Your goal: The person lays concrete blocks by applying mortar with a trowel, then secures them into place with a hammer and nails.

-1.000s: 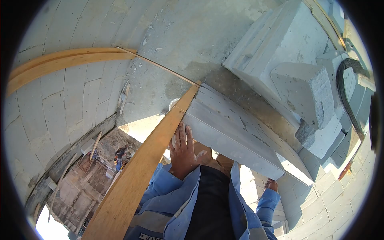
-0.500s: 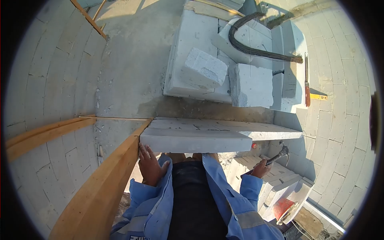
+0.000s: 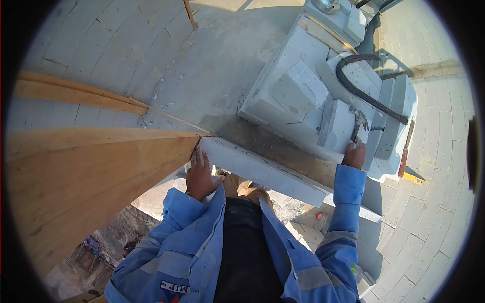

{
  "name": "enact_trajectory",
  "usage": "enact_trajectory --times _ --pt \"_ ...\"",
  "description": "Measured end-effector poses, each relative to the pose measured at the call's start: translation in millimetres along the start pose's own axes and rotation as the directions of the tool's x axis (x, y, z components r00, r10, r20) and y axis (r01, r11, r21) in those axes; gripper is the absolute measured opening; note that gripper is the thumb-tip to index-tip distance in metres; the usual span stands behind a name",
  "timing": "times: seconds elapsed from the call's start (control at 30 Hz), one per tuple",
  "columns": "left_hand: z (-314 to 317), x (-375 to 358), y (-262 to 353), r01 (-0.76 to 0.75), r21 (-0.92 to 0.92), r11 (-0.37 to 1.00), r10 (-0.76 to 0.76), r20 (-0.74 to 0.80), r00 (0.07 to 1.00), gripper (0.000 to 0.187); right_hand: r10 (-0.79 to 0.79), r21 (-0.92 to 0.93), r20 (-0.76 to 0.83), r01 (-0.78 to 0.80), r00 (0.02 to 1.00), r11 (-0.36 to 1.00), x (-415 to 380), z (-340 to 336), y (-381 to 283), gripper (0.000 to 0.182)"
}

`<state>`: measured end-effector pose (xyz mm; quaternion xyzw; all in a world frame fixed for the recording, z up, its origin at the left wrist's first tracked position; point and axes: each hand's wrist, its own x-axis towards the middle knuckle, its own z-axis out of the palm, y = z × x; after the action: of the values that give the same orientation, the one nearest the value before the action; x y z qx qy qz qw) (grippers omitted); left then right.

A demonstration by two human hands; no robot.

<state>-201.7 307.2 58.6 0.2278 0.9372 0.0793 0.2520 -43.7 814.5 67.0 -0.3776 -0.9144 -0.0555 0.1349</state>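
Note:
My left hand (image 3: 200, 177) rests with its fingers stretched out at the left end of a long white block (image 3: 262, 169). The fingertips lie close to the edge of a wooden board (image 3: 116, 156). In my right hand (image 3: 354, 154), the fingers wrap round the handle of a claw hammer (image 3: 359, 120). The hammer's head points away from me, over a broken-edged white block (image 3: 334, 129) on the stack. Most of the handle is hidden by the hand.
Beyond the low wall stands a stack of white blocks (image 3: 283, 93) carrying a bundle of dark wire (image 3: 353, 87). A red-handled tool (image 3: 404, 156) and a yellow level (image 3: 414, 178) lie at the right. Another timber (image 3: 81, 95) runs along the left wall. Rubble (image 3: 121, 227) shows below left.
My right hand has swung the hammer forward, from low on the right to over the block stack. My left hand stays at the block's end, and the view has turned.

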Motion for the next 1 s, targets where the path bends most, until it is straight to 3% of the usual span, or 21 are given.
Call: enact_trajectory --times 0.03,0.1,0.17,0.2,0.23,0.3,0.33,0.37,0.4,0.47,0.5,0.57,0.7,0.77,0.8,0.83,0.87,0.9,0.93,0.97,1.0 --pt "8.3 -0.5 -3.7 0.069 -0.019 0.997 -0.07 -0.012 0.997 0.102 0.082 0.085 0.052 -0.086 0.995 0.993 0.9 0.0 -6.7 0.041" --pt "29.1 -8.5 -13.5 -0.056 -0.062 0.997 0.044 -0.173 0.984 0.096 0.151 0.142 0.109 -0.165 0.983 0.976 -4.3 -9.8 -19.6 0.042" --pt "47.4 -26.5 -10.1 -0.04 -0.172 0.984 -0.006 -0.257 0.966 0.09 0.029 0.17 0.035 -0.035 0.999 0.985 -11.5 -1.2 -9.3 0.042" --pt "55.1 -39.0 -7.4 -0.06 -0.168 0.984 0.006 -0.305 0.952 0.086 0.017 0.097 0.114 -0.028 0.993 0.995 -9.2 10.4 6.3 0.043" --pt "71.7 -53.1 -8.7 0.004 -0.183 0.983 -0.061 -0.307 0.95 0.086 0.027 0.176 0.067 -0.039 0.997 0.984 -12.5 1.7 -3.7 0.043" --pt "130.4 -76.4 -15.2 -0.02 -0.339 0.94 -0.085 -0.292 0.953 0.082 -0.067 0.191 0.05 0.056 0.996 0.98 -7.8 18.5 12.7 0.043" --pt "162.1 -87.4 -17.8 0.105 -0.398 0.911 -0.204 -0.215 0.955 0.08 -0.132 0.164 -0.002 0.13 0.991 0.978 -6.5 20.1 16.4 0.044" --pt "184.9 -99.9 -19.3 0.133 -0.408 0.903 -0.234 -0.21 0.949 0.08 -0.188 0.129 -0.057 0.194 0.98 0.972 -5.6 20.4 19.0 0.044" --pt "201.8 -112.8 -21.5 0.367 -0.528 0.766 -0.399 0.057 0.915 0.079 -0.143 0.114 -0.032 0.146 0.989 0.983 -5.5 20.3 18.0 0.045" --pt "219.6 -145.5 -22.6 0.724 -0.587 0.364 -0.498 0.534 0.683 0.079 -0.154 0.127 0.019 0.151 0.988 0.98 -5.2 14.4 17.8 0.046" --pt "257.8 -164.0 -28.2 0.728 -0.584 0.359 -0.491 0.545 0.68 0.079 -0.146 0.141 0.056 0.137 0.988 0.981 -8.0 9.7 18.0 0.047" --pt "358.0 -199.1 -41.3 0.76 -0.451 0.467 -0.633 0.43 0.644 0.074 -0.168 0.119 0.089 0.157 0.982 0.98 -11.6 10.8 25.3 0.052" --pt "382.5 -254.8 -31.8 0.791 -0.466 0.396 -0.657 0.459 0.599 0.07 -0.241 0.121 0.069 0.232 0.968 0.965 -15.4 14.9 31.4 0.06" --pt "381.0 -263.3 -29.2 0.771 -0.533 0.349 -0.64 0.466 0.612 0.08 -0.254 0.11 0.04 0.248 0.966 0.962 -13.9 15.9 29.8 0.061" --pt "382.2 -261.4 -29.8 0.746 -0.576 0.334 -0.633 0.45 0.63 0.074 -0.243 0.126 0.106 0.229 0.964 0.965 -9.5 14.9 31.1 0.061" --pt "404.7 -257.5 -35.2 0.748 -0.584 0.315 -0.64 0.451 0.622 0.074 -0.131 -0.032 0.23 0.143 0.964 0.989 -8.6 11.5 27.4 0.059" --pt "441.3 -253.0 -44.9 0.693 -0.687 0.22 -0.647 0.429 0.63 0.07 -0.213 0.084 0.09 0.206 0.973 0.975 -8.9 18.2 35.9 0.059" --pt "480.6 -246.9 -57.0 0.622 -0.774 0.12 -0.657 0.408 0.634 0.066 -0.137 0.225 0.22 0.086 0.966 0.97 -11.8 4.9 24.4 0.06" --pt "518.8 -238.3 -70.8 0.49 -0.781 0.386 -0.64 0.156 0.752 0.059 -0.189 0.157 0.25 0.153 0.95 0.976 -16.8 -9.7 13.3 0.062" --pt "537.9 -219.2 -82.7 0.479 -0.713 0.512 -0.621 0.078 0.78 0.054 -0.296 -0.003 0.137 0.299 0.945 0.954 -9.5 2.0 34.0 0.064" --pt "556.8 -198.5 -95.8 0.475 -0.628 0.617 -0.6 0.017 0.8 0.048 -0.248 0.005 0.167 0.25 0.954 0.968 -0.9 7.1 46.9 0.065"
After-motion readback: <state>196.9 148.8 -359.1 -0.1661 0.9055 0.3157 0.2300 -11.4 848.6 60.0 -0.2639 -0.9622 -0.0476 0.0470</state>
